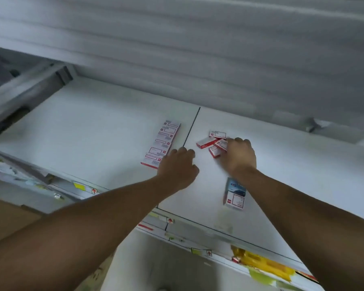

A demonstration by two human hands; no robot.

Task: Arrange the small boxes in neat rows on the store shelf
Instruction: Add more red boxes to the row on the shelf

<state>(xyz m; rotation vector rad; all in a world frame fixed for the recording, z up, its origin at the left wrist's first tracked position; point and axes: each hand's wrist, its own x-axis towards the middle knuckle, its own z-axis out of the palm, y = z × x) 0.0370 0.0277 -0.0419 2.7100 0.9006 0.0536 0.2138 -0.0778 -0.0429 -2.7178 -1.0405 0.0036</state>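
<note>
The person stood reaching over a white shelf [105,131], both bare arms stretched out. On the left panel, just short of the dark seam [191,127], a row [161,143] of small red-and-white boxes ran from front to back, each one lying flat and touching the next, the line slightly fanned rather than dead straight. The left hand [178,168] sat at the near end of that row, fingers curled under; it looked to be touching the front box, but I could not tell whether it had hold of anything.

Right of the seam lay a loose pile [212,141] of the same boxes, tilted every which way and overlapping. The right hand [239,157] was down on the pile's near side, its fingers curled round one or two boxes, knuckles up.

A taller box [234,194] with a blue picture stood apart, nearer the front edge, beside the right wrist.

These looked like light cardboard cartons, stiff enough to pinch but easy to dent at the corners, and probably slick enough on the smooth shelf to skate away if nudged. The sensible hold seemed to be across the two long sides, thumb against fingers, so each could be set down flat and slid snug against the row
</note>
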